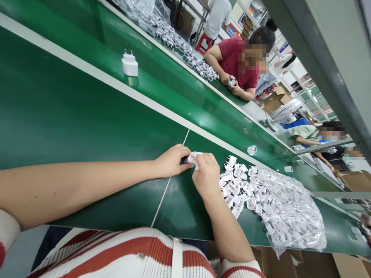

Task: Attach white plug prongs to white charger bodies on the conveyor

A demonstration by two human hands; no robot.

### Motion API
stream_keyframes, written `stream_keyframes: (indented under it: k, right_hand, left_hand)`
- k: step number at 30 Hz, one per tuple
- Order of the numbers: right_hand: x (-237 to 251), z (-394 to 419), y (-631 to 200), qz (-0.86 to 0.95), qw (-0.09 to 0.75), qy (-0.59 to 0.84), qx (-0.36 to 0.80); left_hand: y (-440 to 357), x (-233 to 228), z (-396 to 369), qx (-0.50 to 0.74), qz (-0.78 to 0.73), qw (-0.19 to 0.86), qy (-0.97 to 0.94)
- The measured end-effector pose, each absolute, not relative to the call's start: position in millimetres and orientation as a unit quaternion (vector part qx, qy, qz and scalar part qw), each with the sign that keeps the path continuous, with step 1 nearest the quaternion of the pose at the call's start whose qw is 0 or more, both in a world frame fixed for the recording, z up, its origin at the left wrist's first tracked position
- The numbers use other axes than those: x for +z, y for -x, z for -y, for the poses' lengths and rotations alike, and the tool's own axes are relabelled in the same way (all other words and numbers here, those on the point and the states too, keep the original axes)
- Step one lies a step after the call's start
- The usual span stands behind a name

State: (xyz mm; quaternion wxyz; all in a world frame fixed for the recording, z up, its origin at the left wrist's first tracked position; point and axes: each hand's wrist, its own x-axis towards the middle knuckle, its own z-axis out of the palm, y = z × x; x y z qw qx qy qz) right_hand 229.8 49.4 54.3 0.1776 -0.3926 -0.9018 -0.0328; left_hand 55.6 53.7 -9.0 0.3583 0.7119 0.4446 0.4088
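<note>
Over the green worktop, my left hand and my right hand meet at a small white plug charger. The fingertips of my left hand pinch its left end, where something dark shows. My right hand has its fingers curled over the other side, hiding much of the piece. Close to the right of my right hand lies a loose heap of white plug housings. The heap runs into a clear plastic bag full of similar white parts.
Beyond a pale rail runs a green conveyor belt. A finished-looking white charger stands on it with prongs up; more white pieces lie farther right. Across the belt a co-worker in red handles a white part. A metal beam slants overhead.
</note>
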Motion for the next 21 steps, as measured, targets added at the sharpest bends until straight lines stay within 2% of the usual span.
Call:
stream_keyframes:
  k: [4, 10, 12, 17, 19, 21]
  right_hand:
    - [51, -50, -233, 0.894, 0.172, 0.414, -0.017]
    - [77, -49, -259, 0.837, 0.224, 0.481, 0.134]
    - [91, -43, -270, 0.841, 0.186, 0.491, 0.129]
    - [98, -21, -282, 0.857, -0.012, 0.511, 0.061]
    - [89, -17, -284, 0.846, -0.045, 0.529, 0.053]
    - [78, -18, -284, 0.844, -0.040, 0.532, 0.064]
  left_hand:
    - [-56, -5, -52, 0.412, -0.447, 0.358, -0.709]
    - [-57, -4, -52, 0.412, -0.461, 0.385, -0.685]
    - [-56, -5, -59, 0.408, -0.474, 0.397, -0.672]
    - [-43, 4, -110, 0.406, -0.539, 0.351, -0.649]
    - [-33, 11, -140, 0.405, -0.587, 0.302, -0.632]
    - [-24, 18, -169, 0.398, -0.642, 0.253, -0.604]
